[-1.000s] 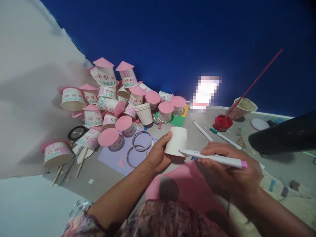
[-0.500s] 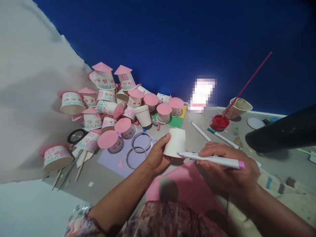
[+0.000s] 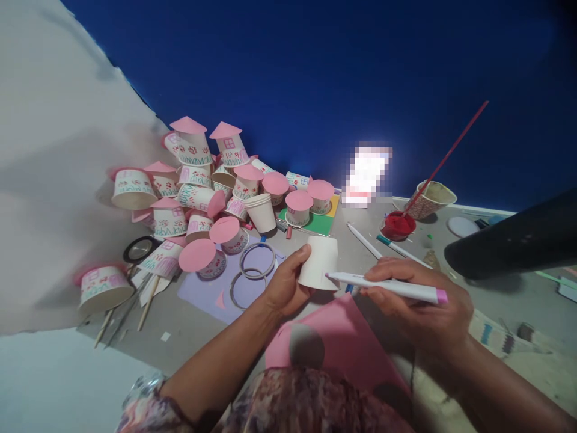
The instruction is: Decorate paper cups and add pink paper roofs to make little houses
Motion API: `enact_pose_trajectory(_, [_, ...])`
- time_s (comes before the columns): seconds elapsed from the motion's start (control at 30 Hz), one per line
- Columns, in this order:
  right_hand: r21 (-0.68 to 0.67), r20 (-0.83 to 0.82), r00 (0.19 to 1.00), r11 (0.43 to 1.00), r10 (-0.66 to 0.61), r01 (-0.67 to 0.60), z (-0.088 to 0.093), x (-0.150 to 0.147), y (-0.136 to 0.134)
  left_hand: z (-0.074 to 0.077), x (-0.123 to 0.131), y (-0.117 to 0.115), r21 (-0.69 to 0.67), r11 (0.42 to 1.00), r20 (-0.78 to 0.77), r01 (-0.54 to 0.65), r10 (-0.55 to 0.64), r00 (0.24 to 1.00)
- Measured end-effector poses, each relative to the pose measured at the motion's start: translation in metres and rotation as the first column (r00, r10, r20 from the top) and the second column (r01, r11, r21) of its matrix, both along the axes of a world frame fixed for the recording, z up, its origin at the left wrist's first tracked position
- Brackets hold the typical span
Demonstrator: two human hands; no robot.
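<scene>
My left hand (image 3: 291,279) grips a plain white paper cup (image 3: 321,261), turned upside down with its wide rim at the bottom. Between the fingers of my right hand (image 3: 419,294) is a white felt-tip pen (image 3: 387,285) with a pink end. Its tip meets the cup's side low down, near the rim; a short faint mark shows there. Below both hands lies a pink paper sheet (image 3: 347,337) with a round hole cut in it. A purple sheet (image 3: 198,288) bearing two grey rings (image 3: 256,261) is left of the cup.
Decorated cups with pink paper roofs (image 3: 188,125) are piled at the left, beside a stack of plain cups (image 3: 260,213). At the right are a red paint pot (image 3: 398,226) with a long stick, a patterned cup (image 3: 433,201), loose markers (image 3: 363,239) and a dark cylinder (image 3: 509,246).
The pen tip has moved slightly upward on the cup's side, and a short faint line shows there. The left hand keeps its hold; the view has shifted a little.
</scene>
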State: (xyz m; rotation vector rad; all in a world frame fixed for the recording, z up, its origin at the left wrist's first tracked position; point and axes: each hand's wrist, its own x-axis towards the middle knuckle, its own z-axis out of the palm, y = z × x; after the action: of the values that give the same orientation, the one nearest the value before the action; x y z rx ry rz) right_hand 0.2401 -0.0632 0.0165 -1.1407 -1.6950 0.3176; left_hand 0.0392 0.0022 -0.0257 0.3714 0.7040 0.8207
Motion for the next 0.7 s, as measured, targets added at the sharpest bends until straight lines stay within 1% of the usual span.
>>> enact_pose_trajectory(0.1, [0.042,0.014,0.994,0.993,0.108,-0.109,0.0014,-0.0008,0.0013,0.0020,-0.0007,-0.0002,0.015,0.999,-0.004,0.041,-0.041,0.999])
enact_pose_trajectory(0.2, [0.037,0.034,0.990,0.990,0.137,-0.138,0.0046,-0.0028,0.0030,0.0026,0.0004,-0.0005,0.020,0.999,-0.007,0.034,-0.034,0.999])
enact_pose_trajectory(0.3, [0.027,0.034,0.994,0.994,0.106,-0.107,0.0075,-0.0041,0.0041,0.0017,0.0017,-0.0006,0.013,1.000,-0.006,0.014,-0.014,1.000])
enact_pose_trajectory(0.4, [0.053,0.027,0.999,0.998,0.031,-0.033,0.0083,-0.0042,0.0043,0.0010,0.0020,-0.0007,-0.004,1.000,0.007,-0.008,0.008,1.000])
enact_pose_trajectory(0.57, [0.064,0.030,0.998,0.997,-0.054,0.052,0.0068,-0.0037,0.0023,0.0005,0.0007,-0.0012,-0.004,1.000,0.048,0.010,-0.010,0.999])
enact_pose_trajectory(0.63, [0.073,0.033,0.998,0.996,-0.050,0.047,0.0069,-0.0038,0.0013,-0.0004,0.0000,-0.0014,-0.003,1.000,0.039,0.003,-0.003,0.999])
enact_pose_trajectory(0.7, [0.075,0.037,0.999,0.997,-0.016,0.013,0.0081,-0.0043,0.0010,-0.0015,-0.0004,-0.0015,-0.005,1.000,0.017,-0.008,0.008,1.000])
